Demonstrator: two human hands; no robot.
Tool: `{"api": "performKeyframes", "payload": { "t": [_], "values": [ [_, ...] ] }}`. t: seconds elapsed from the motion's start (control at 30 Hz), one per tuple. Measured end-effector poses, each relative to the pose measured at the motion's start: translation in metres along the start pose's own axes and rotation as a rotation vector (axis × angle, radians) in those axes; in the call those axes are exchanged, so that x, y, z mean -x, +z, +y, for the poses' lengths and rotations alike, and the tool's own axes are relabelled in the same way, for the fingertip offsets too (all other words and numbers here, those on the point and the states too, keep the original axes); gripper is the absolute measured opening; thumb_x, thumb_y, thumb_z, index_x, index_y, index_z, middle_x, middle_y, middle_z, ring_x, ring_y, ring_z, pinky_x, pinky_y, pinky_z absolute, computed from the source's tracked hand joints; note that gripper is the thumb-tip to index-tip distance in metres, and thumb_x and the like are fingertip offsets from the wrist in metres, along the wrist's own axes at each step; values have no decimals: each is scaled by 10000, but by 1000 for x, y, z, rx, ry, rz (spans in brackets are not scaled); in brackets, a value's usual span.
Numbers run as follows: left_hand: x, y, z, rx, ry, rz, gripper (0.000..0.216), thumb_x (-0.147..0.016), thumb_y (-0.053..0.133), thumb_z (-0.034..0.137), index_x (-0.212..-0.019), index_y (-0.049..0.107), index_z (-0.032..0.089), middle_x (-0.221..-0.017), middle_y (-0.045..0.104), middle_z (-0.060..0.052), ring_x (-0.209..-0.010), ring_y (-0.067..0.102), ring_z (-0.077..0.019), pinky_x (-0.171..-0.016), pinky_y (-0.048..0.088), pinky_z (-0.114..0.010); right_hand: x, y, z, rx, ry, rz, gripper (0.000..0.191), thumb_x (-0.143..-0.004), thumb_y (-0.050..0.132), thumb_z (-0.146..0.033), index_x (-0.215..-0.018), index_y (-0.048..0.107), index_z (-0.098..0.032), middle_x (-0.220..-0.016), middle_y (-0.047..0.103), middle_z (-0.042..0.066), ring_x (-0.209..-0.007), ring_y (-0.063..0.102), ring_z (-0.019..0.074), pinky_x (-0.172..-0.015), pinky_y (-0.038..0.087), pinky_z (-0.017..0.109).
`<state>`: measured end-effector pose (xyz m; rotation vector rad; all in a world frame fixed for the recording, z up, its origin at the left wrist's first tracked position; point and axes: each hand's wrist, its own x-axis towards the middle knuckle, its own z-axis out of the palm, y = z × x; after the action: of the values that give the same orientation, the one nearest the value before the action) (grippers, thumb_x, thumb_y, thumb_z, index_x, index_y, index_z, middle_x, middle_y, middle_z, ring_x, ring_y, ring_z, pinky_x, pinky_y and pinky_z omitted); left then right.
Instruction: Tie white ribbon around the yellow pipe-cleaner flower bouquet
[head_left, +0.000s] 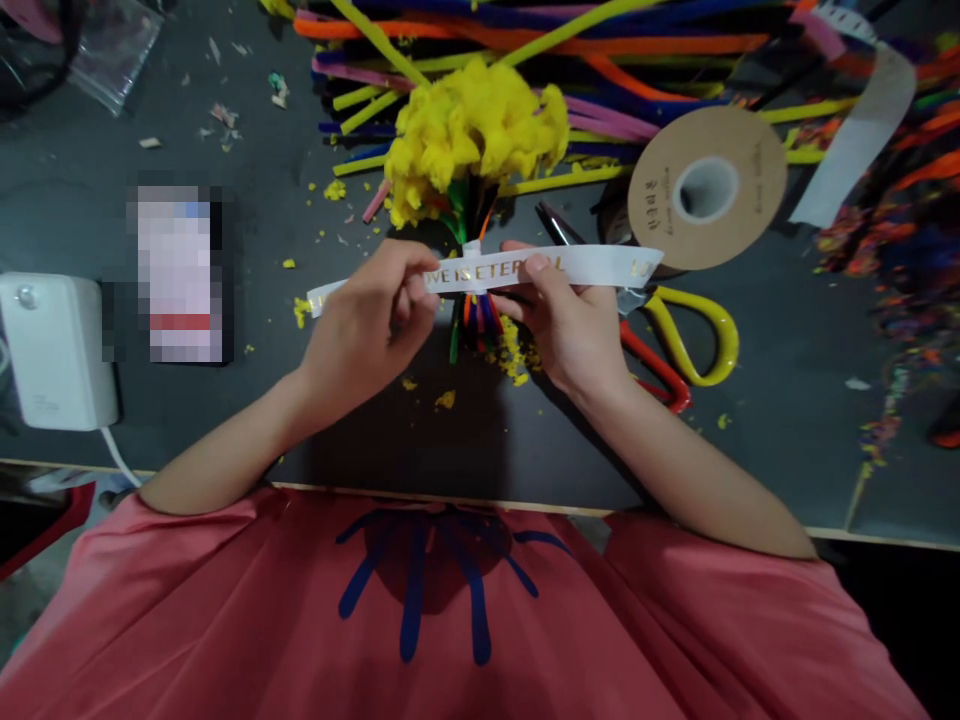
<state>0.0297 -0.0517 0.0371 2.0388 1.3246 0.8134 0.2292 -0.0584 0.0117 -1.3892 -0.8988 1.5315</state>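
Note:
A white ribbon [480, 271] with gold lettering is stretched crosswise in front of the stems of a bouquet of yellow fuzzy flowers [476, 135]. My left hand [373, 320] pinches the ribbon left of the stems. On the other side, my right hand [574, 325] grips it, thumb on top and fingers behind. A white band [472, 250] shows round the stems just above the stretched ribbon. Below it, the stem ends [480, 315] stick out in green, orange, red and dark blue. Both ribbon ends hang past my hands.
Right of my hands lie scissors [701, 345] with yellow and red handles and a cardboard ribbon spool [649, 205]. Coloured pipe cleaners [540, 40] pile up at the back. Leftward are a blurred phone [176, 275] and a white power adapter [60, 350]. Fuzz scraps litter the table.

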Motion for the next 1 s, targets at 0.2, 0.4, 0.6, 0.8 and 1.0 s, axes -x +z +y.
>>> {"api": "performKeyframes", "payload": {
  "t": [0.2,0.4,0.6,0.8,1.0],
  "values": [
    [-15,34,-15,406,-257,-74,311,-820,587,252,-1098,457,201,-809,608,25,-623,546,-55,-592,446,-189,1,3,0,-7,-4,-48,348,-864,560,-454,-1109,559,-207,-1127,674,77,-1082,656,172,-906,583,313],
    [-30,39,-23,478,-270,-95,232,-802,636,319,-792,446,187,-738,572,13,-694,578,-87,-606,442,-206,-8,3,2,-7,-82,-119,335,-855,598,-487,-1050,583,-214,-1051,689,46,-988,680,138,-885,577,278],
    [-29,42,-23,748,-303,-87,322,-774,694,359,-822,418,200,-686,589,35,-673,637,-107,-608,499,-220,-18,7,-4,-67,-21,-158,289,-819,640,-284,-1085,546,-225,-1082,674,17,-575,636,63,-573,560,219],
    [-25,40,-24,837,-320,-103,422,-777,714,409,-972,399,208,-782,691,12,-726,712,-149,-605,559,-239,-18,5,-15,33,118,-346,225,-884,509,-225,-1106,537,-206,-477,544,-75,-392,556,122,-405,465,233],
    [-26,41,-30,785,-314,-101,439,-782,695,392,-1041,394,203,-807,696,9,-761,724,-148,-609,554,-226,-23,-12,-30,143,-35,-348,189,-813,678,-245,-980,608,-194,-622,599,-42,-405,479,66,-389,365,227]
  ]
}}
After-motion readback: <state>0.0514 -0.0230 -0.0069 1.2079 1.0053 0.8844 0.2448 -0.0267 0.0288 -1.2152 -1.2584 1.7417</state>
